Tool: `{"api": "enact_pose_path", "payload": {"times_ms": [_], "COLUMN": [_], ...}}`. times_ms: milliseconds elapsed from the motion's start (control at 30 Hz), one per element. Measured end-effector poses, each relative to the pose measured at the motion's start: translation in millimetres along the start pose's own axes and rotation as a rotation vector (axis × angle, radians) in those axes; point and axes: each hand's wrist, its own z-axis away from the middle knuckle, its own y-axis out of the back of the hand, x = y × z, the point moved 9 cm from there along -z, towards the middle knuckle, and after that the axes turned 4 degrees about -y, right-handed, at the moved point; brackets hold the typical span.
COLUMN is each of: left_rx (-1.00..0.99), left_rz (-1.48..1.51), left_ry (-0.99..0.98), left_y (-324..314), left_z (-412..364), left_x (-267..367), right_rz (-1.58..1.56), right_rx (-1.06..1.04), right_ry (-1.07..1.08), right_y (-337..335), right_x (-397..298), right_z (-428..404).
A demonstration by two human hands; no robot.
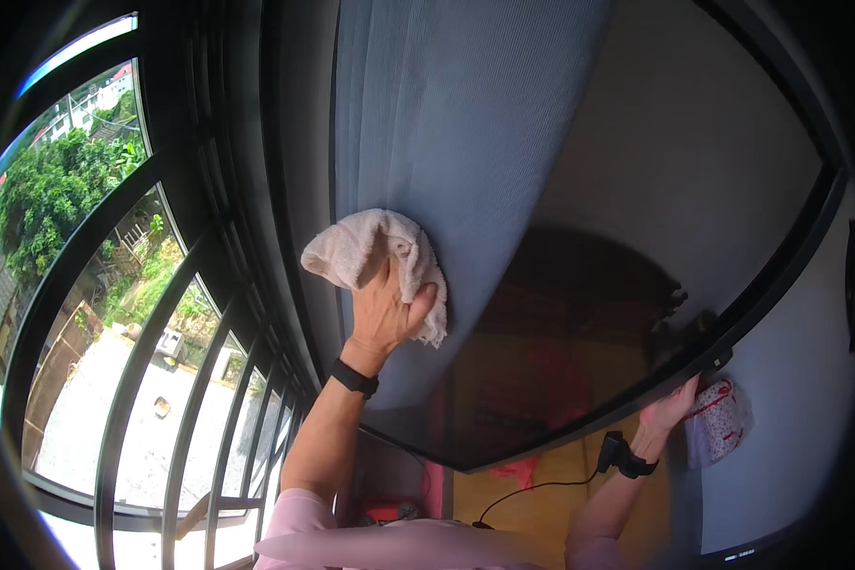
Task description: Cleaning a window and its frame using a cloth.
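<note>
A pale, crumpled terry cloth (385, 249) lies under my left hand (385, 306), which presses it against the dark window glass (484, 178). Through or on that glass a grey-blue curtain shows; whether it is seen through the pane or mirrored, I cannot tell. My right hand (670, 410) grips the lower right edge of the dark window frame (613, 413), its fingers partly hidden behind it. Black bands circle both wrists, and a cable runs from a small black device (610, 450) by the right one.
Dark window bars (142, 356) curve down the left, with trees and a pale paved yard outside. Beside my right hand is a white patterned bag with red trim (719, 420). A yellowish surface (541, 499) and a red item (516, 470) lie below the frame.
</note>
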Motion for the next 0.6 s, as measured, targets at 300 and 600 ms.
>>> {"api": "enact_pose_path", "payload": {"times_ms": [300,600], "left_rx": [0.22,-0.404], "left_rz": [-0.039,0.343], "left_ry": [0.164,-0.612], "left_y": [63.1,-45.8], "left_z": [-103.8,-71.8], "left_x": [-23.6,260.9], "right_rz": [-0.015,-0.147], "right_rx": [0.04,0.064], "right_ry": [0.013,-0.013], "right_y": [-20.4,-35.3], "right_x": [-13.5,-1.1], "right_z": [14.8,5.1]}}
